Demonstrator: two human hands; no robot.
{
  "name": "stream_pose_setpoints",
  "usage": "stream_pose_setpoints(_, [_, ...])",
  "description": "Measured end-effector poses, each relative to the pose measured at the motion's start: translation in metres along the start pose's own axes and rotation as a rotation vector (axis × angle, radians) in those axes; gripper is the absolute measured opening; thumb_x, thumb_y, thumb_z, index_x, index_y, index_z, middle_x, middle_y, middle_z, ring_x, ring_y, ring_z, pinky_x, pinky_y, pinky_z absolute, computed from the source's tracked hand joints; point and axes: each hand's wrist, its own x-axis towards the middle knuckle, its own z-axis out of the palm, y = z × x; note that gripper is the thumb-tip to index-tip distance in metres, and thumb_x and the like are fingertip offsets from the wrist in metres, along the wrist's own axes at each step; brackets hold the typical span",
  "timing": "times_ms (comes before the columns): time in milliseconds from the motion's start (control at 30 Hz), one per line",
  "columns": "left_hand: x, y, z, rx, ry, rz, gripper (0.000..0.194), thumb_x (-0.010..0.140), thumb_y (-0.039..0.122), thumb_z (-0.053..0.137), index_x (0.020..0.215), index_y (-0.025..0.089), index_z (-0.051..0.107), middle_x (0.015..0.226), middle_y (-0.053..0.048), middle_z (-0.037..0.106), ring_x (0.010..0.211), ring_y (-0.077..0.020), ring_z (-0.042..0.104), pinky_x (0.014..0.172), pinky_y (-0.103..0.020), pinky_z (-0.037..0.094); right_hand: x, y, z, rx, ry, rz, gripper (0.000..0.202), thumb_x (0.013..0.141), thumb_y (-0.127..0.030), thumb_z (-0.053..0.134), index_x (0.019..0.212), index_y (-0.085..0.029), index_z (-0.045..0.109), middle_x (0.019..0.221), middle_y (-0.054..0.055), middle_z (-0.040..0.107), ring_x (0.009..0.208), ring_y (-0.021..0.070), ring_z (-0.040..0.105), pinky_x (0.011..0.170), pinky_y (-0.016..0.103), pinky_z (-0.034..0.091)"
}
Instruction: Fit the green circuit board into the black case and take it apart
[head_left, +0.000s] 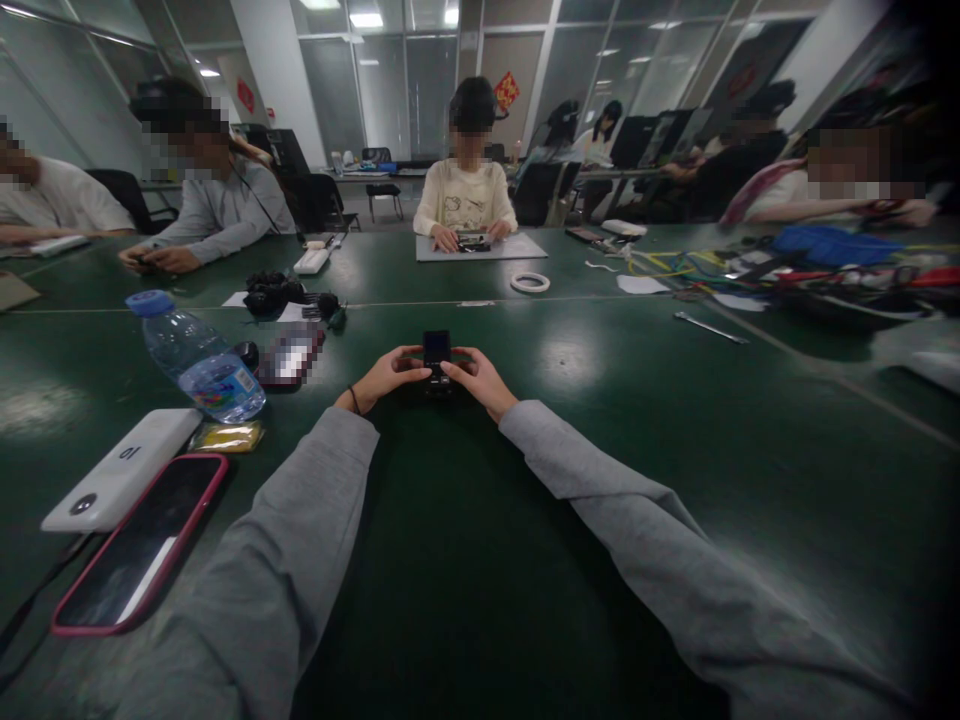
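A small black device point(436, 350) with a dark screen on its upper part stands over the green table point(480, 540), straight ahead of me. My left hand point(386, 377) grips its left side, with the thumb on the lower front. On the right side, my right hand point(484, 380) holds it the same way, thumb near the buttons below the screen. The fingertips behind the device are hidden. Both arms reach forward in grey sleeves, and a dark band circles my left wrist.
To the left are a water bottle point(214, 375), a white power bank point(127, 470), a red-edged phone point(142, 545) and a yellow packet point(226, 437). Ahead lies a tape roll point(529, 283); rightward, a wrench point(709, 327) and tangled cables point(840, 275). Several people sit around.
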Motion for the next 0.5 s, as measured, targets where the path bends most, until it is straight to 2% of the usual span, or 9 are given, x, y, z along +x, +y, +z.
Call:
stream_pose_setpoints(233, [-0.0015,0.0035,0.0002,-0.017,0.020,0.070,0.070,0.062,0.027,0.078,0.125,0.017,0.049,0.108,-0.009,0.064,0.096,-0.0193,0.061,0.092,-0.041,0.044,0.0003,-0.0011,0.0005,0.043,-0.031,0.009,0.064,0.070,-0.045,0.075,0.120,-0.019,0.046,0.099,0.007,0.063,0.099,0.0214,0.060,0.095,0.042,0.046])
stream_pose_setpoints(500, [-0.0026,0.0045,-0.0003,-0.052,0.009,0.082,0.068,0.061,0.025,0.078,0.123,0.018,0.049,0.110,-0.009,0.064,0.101,-0.0212,0.060,0.094,-0.043,0.042,0.0007,-0.0008,0.0007,0.046,-0.049,-0.024,0.063,0.068,-0.041,0.077,0.119,-0.018,0.047,0.104,0.008,0.061,0.101,0.0212,0.058,0.095,0.042,0.046])
